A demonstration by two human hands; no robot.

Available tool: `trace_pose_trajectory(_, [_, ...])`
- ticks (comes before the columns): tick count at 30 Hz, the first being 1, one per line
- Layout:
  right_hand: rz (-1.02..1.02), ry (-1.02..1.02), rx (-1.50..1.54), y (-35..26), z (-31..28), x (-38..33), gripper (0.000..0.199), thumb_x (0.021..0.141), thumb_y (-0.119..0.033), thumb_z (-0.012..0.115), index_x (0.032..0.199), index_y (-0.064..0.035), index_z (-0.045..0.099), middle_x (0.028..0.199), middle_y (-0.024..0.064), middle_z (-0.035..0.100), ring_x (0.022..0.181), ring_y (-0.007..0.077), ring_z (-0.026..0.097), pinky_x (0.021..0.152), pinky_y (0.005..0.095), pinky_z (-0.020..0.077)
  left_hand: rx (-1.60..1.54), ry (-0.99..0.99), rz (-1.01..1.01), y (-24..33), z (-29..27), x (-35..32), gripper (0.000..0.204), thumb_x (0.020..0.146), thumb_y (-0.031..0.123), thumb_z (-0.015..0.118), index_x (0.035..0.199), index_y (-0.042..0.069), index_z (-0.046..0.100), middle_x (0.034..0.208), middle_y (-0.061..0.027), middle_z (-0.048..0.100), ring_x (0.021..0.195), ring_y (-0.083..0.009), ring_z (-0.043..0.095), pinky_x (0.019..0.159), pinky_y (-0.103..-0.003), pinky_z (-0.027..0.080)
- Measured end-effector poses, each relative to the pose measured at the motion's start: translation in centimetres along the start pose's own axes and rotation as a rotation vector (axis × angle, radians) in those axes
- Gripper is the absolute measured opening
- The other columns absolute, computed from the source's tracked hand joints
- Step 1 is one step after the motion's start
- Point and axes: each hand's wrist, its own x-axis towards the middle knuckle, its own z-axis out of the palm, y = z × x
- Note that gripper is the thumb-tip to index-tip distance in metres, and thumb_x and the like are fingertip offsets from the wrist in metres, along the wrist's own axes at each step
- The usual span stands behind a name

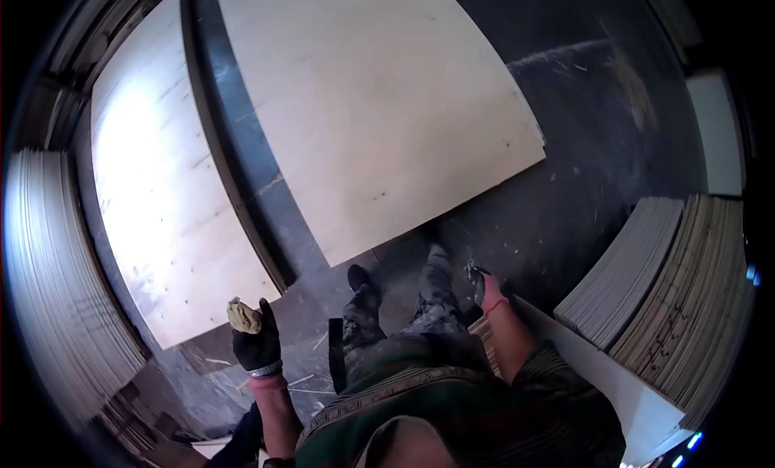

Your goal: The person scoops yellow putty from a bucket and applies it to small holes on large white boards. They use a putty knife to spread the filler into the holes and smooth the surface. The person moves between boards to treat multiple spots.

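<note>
Gloved left hand [257,339] raised with a tan lump of putty [243,316] pinched in its closed fingers.
Right hand [482,284] hangs low by the leg; whether its fingers are open or closed cannot be told. Two pale plywood sheets [379,105] lie flat on the dark floor [597,145], their faces showing no filled spots yet, so the work looks barely begun.

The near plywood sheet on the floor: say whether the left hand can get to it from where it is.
Probably yes. The left hand, gloved and holding a yellowish lump, hangs just beside the near plywood sheet's lower corner, with nothing between them.
</note>
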Motion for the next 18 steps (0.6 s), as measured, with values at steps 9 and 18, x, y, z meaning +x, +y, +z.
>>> trace_pose_trajectory(9, [0.164,-0.183,0.028,-11.7,5.6,1.8,0.028,0.080,-0.031,0.055,0.081,-0.0055,0.066,0.067,0.0045,0.061,0.059,0.0112,0.054,0.054,0.0253,0.0418,-0.078,0.000,0.273,2.4,-2.4,-3.3,0.047,0.078,0.009,0.047,0.124,0.009,0.043,0.123,-0.0040,0.049,0.105,-0.0200,0.052,0.105,-0.045,0.022])
trace_pose_trajectory(18, [-0.240,-0.356,-0.070,-20.9,6.5,8.8,0.013,0.078,-0.019,0.056,0.076,-0.0083,0.064,0.058,0.0012,0.053,0.047,0.0116,0.048,0.043,0.0261,0.0354,-0.087,0.140,0.340,-4.1,4.2,-2.2,0.040,0.080,0.015,0.047,0.120,0.010,0.048,0.112,-0.0028,0.057,0.098,-0.0180,0.056,0.105,-0.043,0.025])
